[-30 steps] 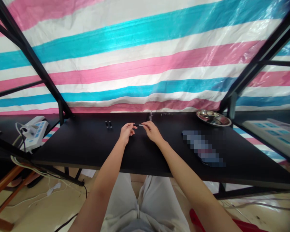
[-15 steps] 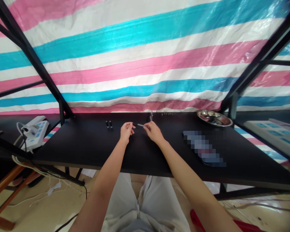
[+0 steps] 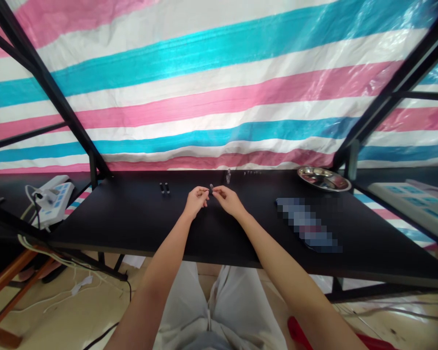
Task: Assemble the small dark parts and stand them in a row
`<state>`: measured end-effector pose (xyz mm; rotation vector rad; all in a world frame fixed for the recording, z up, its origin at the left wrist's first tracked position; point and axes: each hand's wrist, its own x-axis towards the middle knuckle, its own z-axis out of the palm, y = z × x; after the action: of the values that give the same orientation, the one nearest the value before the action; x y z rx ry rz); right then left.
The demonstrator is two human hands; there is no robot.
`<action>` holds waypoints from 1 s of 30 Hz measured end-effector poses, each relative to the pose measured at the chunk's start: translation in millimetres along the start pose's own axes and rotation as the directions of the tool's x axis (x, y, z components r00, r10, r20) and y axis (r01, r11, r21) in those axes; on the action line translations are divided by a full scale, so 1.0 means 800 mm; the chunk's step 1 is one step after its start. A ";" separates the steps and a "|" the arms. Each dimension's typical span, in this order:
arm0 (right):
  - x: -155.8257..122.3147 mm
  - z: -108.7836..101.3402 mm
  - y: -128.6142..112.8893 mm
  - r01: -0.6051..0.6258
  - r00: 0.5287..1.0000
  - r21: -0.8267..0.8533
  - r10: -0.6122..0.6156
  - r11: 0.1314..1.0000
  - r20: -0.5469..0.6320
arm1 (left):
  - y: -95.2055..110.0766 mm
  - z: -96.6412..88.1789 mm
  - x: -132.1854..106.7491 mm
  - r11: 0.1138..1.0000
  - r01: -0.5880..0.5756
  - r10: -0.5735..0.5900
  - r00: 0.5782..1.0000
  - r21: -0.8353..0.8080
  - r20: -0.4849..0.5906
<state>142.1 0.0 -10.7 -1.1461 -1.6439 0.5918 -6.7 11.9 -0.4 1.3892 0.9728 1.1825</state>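
Note:
Above the middle of the black table, my two hands meet at a small clear tube with a dark part [image 3: 210, 187]. Its clear end points up and the dark part is lower, between my fingertips. My left hand [image 3: 196, 201] pinches it from the left, and my right hand [image 3: 229, 199] from the right. Which part each hand grips is partly hidden by fingers. To the left stand or lie two small tubes with black and pale parts [image 3: 164, 188]. Just beyond my right hand are small clear pieces [image 3: 228, 176] near the back edge.
Several tiny clear bits [image 3: 252, 172] lie along the back edge. A round metal tray [image 3: 324, 179] sits at the back right, with a blurred-out bluish object [image 3: 308, 224] nearer me. Black metal frame bars [image 3: 78, 131] rise at both sides before a striped sheet [image 3: 211, 107].
Both hands have drawn together. The slim dark part and clear tube, earlier stretched level between them, now show as a short piece pointing upward.

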 end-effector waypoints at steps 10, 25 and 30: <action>-0.002 -0.003 -0.005 0.056 0.987 -0.113 -0.038 0.992 0.157 | 0.010 0.000 -0.005 0.994 0.057 -0.048 0.994 -0.097 0.094; 0.027 -0.017 0.032 -0.138 0.987 -0.091 0.130 0.986 -0.097 | 0.006 0.001 -0.005 0.985 -0.061 0.069 0.997 0.159 -0.045; 0.046 -0.024 0.049 -0.235 0.965 -0.272 0.189 0.933 -0.184 | -0.001 0.001 -0.010 0.914 -0.194 0.193 0.980 0.356 0.039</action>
<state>173.7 47.3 -18.7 -1.5622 -1.5157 0.3883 -7.2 4.5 -2.6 1.8119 1.1076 1.1855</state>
